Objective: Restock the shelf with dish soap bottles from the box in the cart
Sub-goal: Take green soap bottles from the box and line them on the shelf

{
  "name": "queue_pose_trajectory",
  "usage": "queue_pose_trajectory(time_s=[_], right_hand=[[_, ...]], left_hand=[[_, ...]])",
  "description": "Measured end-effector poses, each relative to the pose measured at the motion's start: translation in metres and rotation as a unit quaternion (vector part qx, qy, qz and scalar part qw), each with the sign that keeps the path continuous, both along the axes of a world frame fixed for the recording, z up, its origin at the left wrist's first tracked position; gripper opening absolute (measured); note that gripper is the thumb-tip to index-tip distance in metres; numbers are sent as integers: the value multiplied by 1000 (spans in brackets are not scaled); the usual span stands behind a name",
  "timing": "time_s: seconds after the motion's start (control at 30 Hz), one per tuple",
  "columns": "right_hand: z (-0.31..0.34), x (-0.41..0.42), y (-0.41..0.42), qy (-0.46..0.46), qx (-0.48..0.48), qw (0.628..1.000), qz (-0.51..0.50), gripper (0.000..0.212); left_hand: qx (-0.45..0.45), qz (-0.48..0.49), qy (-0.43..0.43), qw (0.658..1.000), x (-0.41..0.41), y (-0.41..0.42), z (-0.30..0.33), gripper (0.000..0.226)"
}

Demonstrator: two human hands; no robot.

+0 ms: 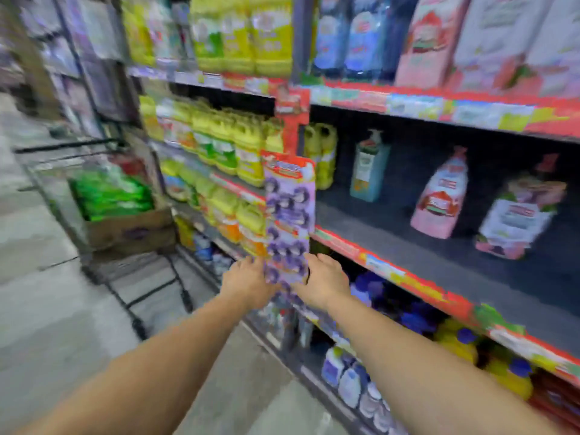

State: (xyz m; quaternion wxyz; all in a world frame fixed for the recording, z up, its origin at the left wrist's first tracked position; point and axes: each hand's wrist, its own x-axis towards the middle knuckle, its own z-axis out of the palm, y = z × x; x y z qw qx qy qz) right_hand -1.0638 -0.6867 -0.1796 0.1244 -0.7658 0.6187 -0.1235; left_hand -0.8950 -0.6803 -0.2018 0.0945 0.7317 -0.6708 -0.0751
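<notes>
The view is blurred by motion. A cardboard box (128, 230) full of green dish soap bottles (110, 196) sits in a wire cart (103, 274) at the left. A purple hanging strip (290, 211) of small packs dangles from the red shelf post. My left hand (248, 284) holds the strip's lower end from the left and my right hand (326, 282) holds it from the right. The dark middle shelf (392, 240) on the right carries a teal pump bottle (368, 171), a pink bottle (439, 202) and a tilted pink-and-white bottle (518, 221), with wide gaps between them.
Rows of yellow bottles (226, 146) fill the shelves left of the post. Blue and yellow bottles (455, 343) stand on the lower shelf under my right arm. A red price rail (408, 281) runs along the shelf's front edge. Grey aisle floor (47, 309) lies to the left.
</notes>
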Motion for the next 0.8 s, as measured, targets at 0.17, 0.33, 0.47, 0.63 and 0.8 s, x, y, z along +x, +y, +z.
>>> queue_pose_trajectory(time_s=[0.17,0.33,0.47,0.63,0.8], right_hand=[[5,165,-16,14,-1,990,138,71],[-3,275,-32,22,27,975,221,73],[-13,341,-74,22,40,967,251,74],[-18,417,-156,10,52,959,279,74],[-4,481,-241,-2,55,955,293,72]], left_hand=[[14,158,21,987,154,34,7,77],[42,257,29,965,245,49,-1,83],[62,293,16,954,298,20,-7,80],[52,325,0,944,364,-55,-4,75],[18,355,-9,935,428,-136,15,72]])
